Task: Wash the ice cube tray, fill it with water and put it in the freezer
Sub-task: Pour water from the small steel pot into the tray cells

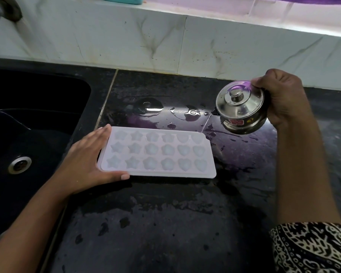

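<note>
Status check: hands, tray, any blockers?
Left hand steadies ice cube tray at its left end, fingers straight. Right hand grips tilted steel pot, stream landing at tray's far right corner. Puddles on counter behind tray; nothing blocking.

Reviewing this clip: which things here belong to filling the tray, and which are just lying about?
In use: ice cube tray, steadied by the left hand; lidded steel pot, gripped by the right hand; thin water stream falling at the tray's far right corner.
Lying about: sink, tap, teal object on the ledge, puddles on the counter.
</note>
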`<state>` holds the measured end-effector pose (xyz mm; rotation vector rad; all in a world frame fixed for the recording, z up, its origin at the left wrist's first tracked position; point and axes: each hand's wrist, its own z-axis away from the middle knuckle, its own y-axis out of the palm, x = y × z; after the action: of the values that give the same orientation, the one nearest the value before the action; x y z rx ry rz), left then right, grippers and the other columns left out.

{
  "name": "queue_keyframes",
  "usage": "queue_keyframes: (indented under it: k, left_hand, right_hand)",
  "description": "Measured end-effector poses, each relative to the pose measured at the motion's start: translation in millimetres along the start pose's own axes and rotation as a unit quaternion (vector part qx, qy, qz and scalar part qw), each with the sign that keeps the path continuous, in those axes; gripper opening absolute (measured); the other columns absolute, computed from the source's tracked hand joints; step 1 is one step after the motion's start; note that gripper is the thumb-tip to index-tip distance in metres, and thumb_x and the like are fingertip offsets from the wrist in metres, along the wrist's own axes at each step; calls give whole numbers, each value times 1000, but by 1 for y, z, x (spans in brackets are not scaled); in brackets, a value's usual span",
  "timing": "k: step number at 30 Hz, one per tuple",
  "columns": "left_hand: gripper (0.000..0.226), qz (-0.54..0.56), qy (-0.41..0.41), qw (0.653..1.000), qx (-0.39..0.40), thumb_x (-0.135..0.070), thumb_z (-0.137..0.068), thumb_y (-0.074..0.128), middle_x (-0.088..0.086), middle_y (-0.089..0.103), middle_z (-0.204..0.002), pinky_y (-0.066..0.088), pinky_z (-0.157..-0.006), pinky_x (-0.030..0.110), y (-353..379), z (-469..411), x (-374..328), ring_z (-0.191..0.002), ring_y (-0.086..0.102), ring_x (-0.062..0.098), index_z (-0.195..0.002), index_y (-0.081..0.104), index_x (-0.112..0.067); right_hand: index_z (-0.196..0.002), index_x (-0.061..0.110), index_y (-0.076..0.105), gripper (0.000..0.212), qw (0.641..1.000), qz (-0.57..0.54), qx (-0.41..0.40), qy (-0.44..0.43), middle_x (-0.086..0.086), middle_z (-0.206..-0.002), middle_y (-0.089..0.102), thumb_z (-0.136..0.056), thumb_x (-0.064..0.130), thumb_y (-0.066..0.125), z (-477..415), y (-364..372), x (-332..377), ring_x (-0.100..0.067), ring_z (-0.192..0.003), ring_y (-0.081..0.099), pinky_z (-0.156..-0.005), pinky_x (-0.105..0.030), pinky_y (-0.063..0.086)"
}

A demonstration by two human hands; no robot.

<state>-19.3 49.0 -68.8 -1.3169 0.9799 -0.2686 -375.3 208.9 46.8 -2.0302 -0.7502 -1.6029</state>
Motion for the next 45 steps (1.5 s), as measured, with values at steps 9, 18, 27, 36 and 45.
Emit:
queue_keyframes:
  k: [9, 18, 27, 36, 45]
  left_hand:
    - [144, -3, -1, 1000, 4, -105, -39, 36, -8, 19, -160, 18, -119, 44, 1, -1, 2, -146, 18, 12, -155, 17, -23]
    - [143, -1, -2, 1000, 5, -105, -39, 37, -9, 17, -160, 16, -119, 42, 1, 0, 2, -147, 16, 11, -155, 16, -24]
    - [145, 2, 0, 1000, 5, -105, -38, 36, -8, 18, -160, 17, -119, 43, 0, 0, 0, -147, 17, 12, -155, 16, -22]
    - [146, 7, -5, 1000, 7, -106, -37, 35, -7, 17, -161, 16, -120, 43, 0, 1, -1, -146, 16, 10, -155, 15, -23]
    - [146, 6, -8, 1000, 11, -105, -36, 34, -7, 17, -161, 16, -120, 43, -1, 1, -3, -147, 16, 12, -155, 15, -23]
  right_hand:
    - [-50, 16, 41, 30, 1000, 2, 3, 3, -6, -52, 39, -66, 12, 66, -1, -1, -1, -14, -47, 36, -49, -20, 37]
    - [-45, 19, 46, 34, 998, -53, -7, 15, 6, -45, 43, -71, 4, 62, -1, 2, -2, -11, -49, 41, -54, -20, 40]
    - [-42, 19, 50, 33, 998, -63, 4, 13, 8, -45, 46, -69, 5, 62, 1, 1, 3, -9, -48, 43, -54, -19, 40]
    - [-47, 17, 43, 35, 1000, -7, 17, -2, 5, -43, 43, -72, 4, 64, 3, 2, 5, -10, -42, 40, -48, -17, 39]
    - [-45, 18, 45, 32, 1000, -22, -3, 9, 3, -46, 42, -68, 7, 65, 1, 1, 5, -12, -47, 39, -51, -19, 39]
